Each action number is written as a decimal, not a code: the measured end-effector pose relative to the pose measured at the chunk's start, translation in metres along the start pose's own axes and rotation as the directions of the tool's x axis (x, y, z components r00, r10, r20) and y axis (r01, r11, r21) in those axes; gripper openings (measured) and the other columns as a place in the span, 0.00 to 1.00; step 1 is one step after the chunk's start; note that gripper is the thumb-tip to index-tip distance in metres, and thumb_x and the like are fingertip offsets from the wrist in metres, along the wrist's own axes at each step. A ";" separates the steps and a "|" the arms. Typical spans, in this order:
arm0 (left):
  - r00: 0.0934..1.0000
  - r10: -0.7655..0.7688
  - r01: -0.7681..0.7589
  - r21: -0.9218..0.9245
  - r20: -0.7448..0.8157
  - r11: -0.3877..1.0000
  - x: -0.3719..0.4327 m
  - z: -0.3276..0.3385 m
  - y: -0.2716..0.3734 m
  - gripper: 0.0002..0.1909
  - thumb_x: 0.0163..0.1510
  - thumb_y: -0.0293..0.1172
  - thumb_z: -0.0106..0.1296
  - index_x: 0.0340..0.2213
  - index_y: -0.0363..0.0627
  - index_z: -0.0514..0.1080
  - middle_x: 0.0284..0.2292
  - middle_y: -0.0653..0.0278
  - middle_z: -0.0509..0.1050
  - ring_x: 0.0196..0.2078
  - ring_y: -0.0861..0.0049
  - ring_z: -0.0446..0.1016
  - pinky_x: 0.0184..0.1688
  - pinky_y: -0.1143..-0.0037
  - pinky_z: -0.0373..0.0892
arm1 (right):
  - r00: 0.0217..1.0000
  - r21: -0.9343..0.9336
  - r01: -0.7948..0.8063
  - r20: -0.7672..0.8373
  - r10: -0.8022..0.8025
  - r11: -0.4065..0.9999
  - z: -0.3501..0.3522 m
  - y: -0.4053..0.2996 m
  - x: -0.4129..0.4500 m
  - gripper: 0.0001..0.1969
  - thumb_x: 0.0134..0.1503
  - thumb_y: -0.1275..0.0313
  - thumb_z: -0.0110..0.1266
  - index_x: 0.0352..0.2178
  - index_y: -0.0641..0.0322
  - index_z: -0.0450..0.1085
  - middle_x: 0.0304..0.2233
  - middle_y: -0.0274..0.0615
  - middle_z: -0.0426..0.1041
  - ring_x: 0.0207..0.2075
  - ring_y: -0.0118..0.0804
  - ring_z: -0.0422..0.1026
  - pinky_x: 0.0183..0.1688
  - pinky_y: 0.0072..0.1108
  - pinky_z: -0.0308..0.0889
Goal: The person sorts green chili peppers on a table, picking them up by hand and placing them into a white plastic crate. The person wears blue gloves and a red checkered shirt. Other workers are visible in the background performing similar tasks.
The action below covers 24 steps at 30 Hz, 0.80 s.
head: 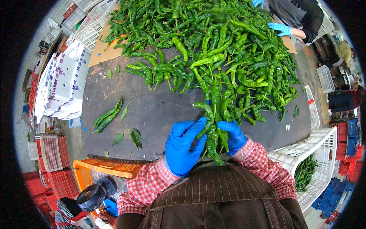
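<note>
My left hand (186, 146), in a blue glove, is at the near edge of the dark table (137, 111), its thumb and finger touching a cluster of long green peppers (211, 140). From the other side my right hand (233, 137), also blue-gloved, has its fingers against the same cluster. Whether either hand's fingers close on a pepper is partly hidden. A large heap of wrinkled green peppers (206, 37) spreads beyond and to the right of my hands. A few peppers (108, 116) lie apart at the left, near loose green leaves (135, 137).
An orange plastic crate (111, 167) stands at the near left, beside a small fan (91, 197). At the near right is a white crate (320, 171) holding green peppers. White printed boxes (63, 83) are stacked at left. A co-worker's gloved hand (280, 28) touches the heap's far right.
</note>
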<state>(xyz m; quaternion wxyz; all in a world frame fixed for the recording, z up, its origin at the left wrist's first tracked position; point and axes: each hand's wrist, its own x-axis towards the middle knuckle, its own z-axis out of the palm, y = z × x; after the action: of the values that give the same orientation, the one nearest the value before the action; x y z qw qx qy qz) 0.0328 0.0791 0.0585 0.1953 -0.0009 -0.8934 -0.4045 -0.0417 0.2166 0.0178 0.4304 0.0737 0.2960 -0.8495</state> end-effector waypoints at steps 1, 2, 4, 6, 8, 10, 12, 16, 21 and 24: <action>1.000 -0.003 0.003 -0.002 -0.002 1.000 0.000 0.000 0.000 0.20 0.33 0.19 0.52 0.35 0.42 0.67 0.30 0.58 0.66 0.33 0.67 0.66 0.33 0.77 0.63 | 0.998 -0.049 0.064 -0.003 -0.064 0.997 0.001 0.000 0.000 0.24 0.40 0.77 0.50 0.43 0.60 0.57 0.37 0.38 0.65 0.37 0.33 0.65 0.38 0.25 0.62; 1.000 -0.008 0.008 -0.009 0.001 1.000 0.000 -0.001 0.001 0.20 0.33 0.19 0.52 0.34 0.42 0.67 0.30 0.58 0.65 0.33 0.67 0.66 0.33 0.77 0.63 | 0.992 -0.098 0.128 -0.002 -0.128 0.987 0.005 -0.001 0.000 0.24 0.40 0.77 0.51 0.43 0.60 0.57 0.37 0.38 0.65 0.37 0.33 0.65 0.39 0.24 0.62; 1.000 -0.013 0.013 -0.028 0.007 1.000 0.000 -0.001 0.002 0.20 0.33 0.19 0.53 0.33 0.42 0.67 0.30 0.58 0.65 0.33 0.68 0.66 0.33 0.77 0.63 | 0.979 -0.175 0.199 -0.013 -0.205 0.964 0.008 -0.002 -0.001 0.25 0.39 0.78 0.52 0.42 0.61 0.57 0.37 0.37 0.65 0.37 0.32 0.65 0.39 0.23 0.61; 1.000 0.003 -0.004 -0.039 -0.026 0.999 0.000 0.000 0.002 0.19 0.32 0.19 0.53 0.33 0.42 0.67 0.30 0.58 0.65 0.33 0.68 0.66 0.33 0.77 0.63 | 0.974 -0.229 0.210 -0.038 -0.224 0.950 0.007 -0.001 -0.001 0.26 0.37 0.80 0.53 0.41 0.62 0.58 0.36 0.36 0.65 0.37 0.31 0.64 0.39 0.22 0.60; 0.999 0.016 -0.017 -0.053 -0.031 0.998 0.000 0.000 0.002 0.19 0.32 0.20 0.54 0.32 0.42 0.67 0.30 0.58 0.65 0.33 0.68 0.66 0.33 0.77 0.63 | 0.968 -0.286 0.224 -0.041 -0.246 0.932 0.007 0.000 0.001 0.26 0.36 0.80 0.54 0.41 0.62 0.58 0.36 0.35 0.65 0.37 0.30 0.64 0.39 0.21 0.60; 1.000 0.026 -0.027 -0.073 -0.006 0.997 -0.001 0.000 0.002 0.19 0.31 0.20 0.54 0.32 0.42 0.67 0.30 0.58 0.65 0.33 0.69 0.66 0.33 0.77 0.63 | 0.969 -0.348 0.219 -0.033 -0.245 0.911 0.003 0.003 0.001 0.26 0.36 0.80 0.56 0.41 0.62 0.59 0.35 0.34 0.65 0.36 0.29 0.64 0.39 0.20 0.60; 1.000 0.009 -0.008 -0.075 0.006 0.997 0.000 -0.001 0.004 0.20 0.31 0.20 0.55 0.32 0.42 0.67 0.30 0.58 0.65 0.33 0.68 0.66 0.33 0.77 0.63 | 0.973 -0.316 0.216 -0.009 -0.231 0.924 0.002 0.004 0.002 0.26 0.36 0.80 0.55 0.40 0.62 0.59 0.36 0.35 0.65 0.36 0.29 0.64 0.39 0.20 0.60; 0.999 0.043 -0.044 -0.122 -0.014 0.992 0.001 -0.001 0.005 0.20 0.31 0.21 0.56 0.31 0.41 0.66 0.30 0.58 0.66 0.32 0.69 0.66 0.33 0.78 0.64 | 0.983 -0.279 0.179 0.002 -0.186 0.944 0.008 0.001 -0.001 0.25 0.37 0.80 0.54 0.40 0.62 0.59 0.36 0.35 0.65 0.36 0.29 0.64 0.39 0.20 0.60; 0.999 0.003 -0.013 -0.216 -0.050 0.976 -0.001 0.001 0.006 0.20 0.30 0.21 0.57 0.30 0.41 0.66 0.30 0.58 0.66 0.32 0.71 0.67 0.31 0.79 0.65 | 0.994 -0.216 0.096 -0.039 -0.107 0.972 0.015 -0.002 -0.008 0.24 0.37 0.80 0.53 0.40 0.60 0.59 0.35 0.35 0.65 0.35 0.29 0.65 0.38 0.21 0.61; 0.999 0.008 -0.016 -0.210 -0.040 0.978 -0.003 0.002 0.003 0.19 0.30 0.21 0.56 0.30 0.40 0.66 0.30 0.58 0.66 0.32 0.71 0.67 0.31 0.79 0.65 | 0.995 -0.182 0.075 -0.045 -0.085 0.980 0.013 -0.001 -0.009 0.24 0.37 0.80 0.53 0.40 0.59 0.59 0.34 0.35 0.65 0.35 0.30 0.65 0.37 0.21 0.62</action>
<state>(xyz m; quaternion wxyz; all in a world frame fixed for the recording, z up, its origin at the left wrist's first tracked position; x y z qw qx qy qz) 0.0350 0.0831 0.0588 0.2139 -0.0192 -0.8418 -0.4953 -0.0354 0.2157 0.0320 0.3930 0.0447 0.3854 -0.8337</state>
